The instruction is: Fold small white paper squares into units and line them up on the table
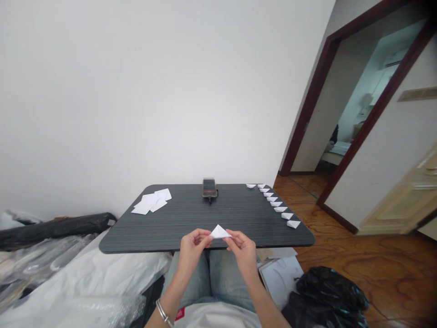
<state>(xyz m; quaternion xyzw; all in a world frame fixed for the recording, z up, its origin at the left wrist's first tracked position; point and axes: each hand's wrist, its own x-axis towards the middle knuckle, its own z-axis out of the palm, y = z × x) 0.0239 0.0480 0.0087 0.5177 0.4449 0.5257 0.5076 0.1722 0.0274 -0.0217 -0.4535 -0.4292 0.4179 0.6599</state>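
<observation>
A small white paper folded into a triangle (219, 232) is held just above the near edge of the dark grey table (191, 218). My left hand (193, 248) pinches its left corner with closed fingers. My right hand (242, 248) pinches its right corner the same way. A silver bracelet sits on my left wrist.
Several flat white paper sheets (152, 202) lie at the table's far left. A row of several folded white pieces (276, 205) runs along the right edge. A phone (209, 187) stands at the back centre. Plastic wrap lies left, a black bag (327, 296) right, a doorway beyond.
</observation>
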